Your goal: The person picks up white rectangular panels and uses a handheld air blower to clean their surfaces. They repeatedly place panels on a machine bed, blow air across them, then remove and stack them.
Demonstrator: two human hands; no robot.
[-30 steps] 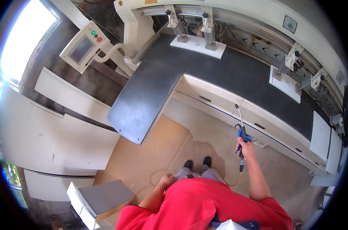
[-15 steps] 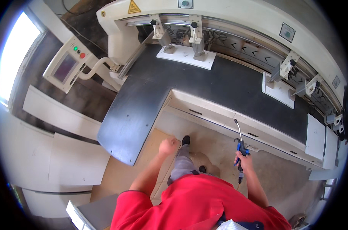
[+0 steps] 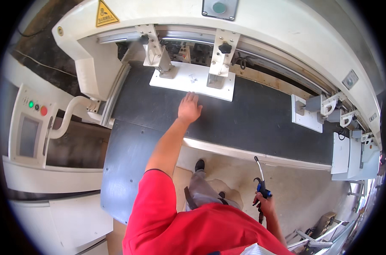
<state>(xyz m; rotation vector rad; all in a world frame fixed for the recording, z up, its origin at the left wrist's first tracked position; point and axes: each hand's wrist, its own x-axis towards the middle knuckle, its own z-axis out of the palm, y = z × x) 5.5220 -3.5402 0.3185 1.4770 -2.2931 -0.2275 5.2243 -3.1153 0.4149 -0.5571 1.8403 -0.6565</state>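
Observation:
My left hand (image 3: pixel 190 109) reaches over the black worktable (image 3: pixel 252 114), palm down with its fingers stretched out. Its fingertips are at the front edge of a white panel (image 3: pixel 185 83), apparently touching it. Two press clamps (image 3: pixel 159 60) of the long machine stand over that panel, their feet down on it. Held low in front of the table, my right hand (image 3: pixel 265 204) is wrapped round a blue and black air blow gun (image 3: pixel 263 190), whose thin metal nozzle points up toward the table edge. Part of the gun's handle is hidden by the fingers.
Farther right, another white panel (image 3: pixel 305 117) lies under more clamps. A control box (image 3: pixel 29 131) with a screen and coloured buttons stands at the left on a curved arm. White boards (image 3: pixel 78 212) are stacked at the lower left. The machine's white beam (image 3: pixel 278 25) spans the back.
My left hand has gone from beside the table forward over it to the white panel, its fingers opening out. My view has shifted closer to the machine. The right hand still grips the air blow gun.

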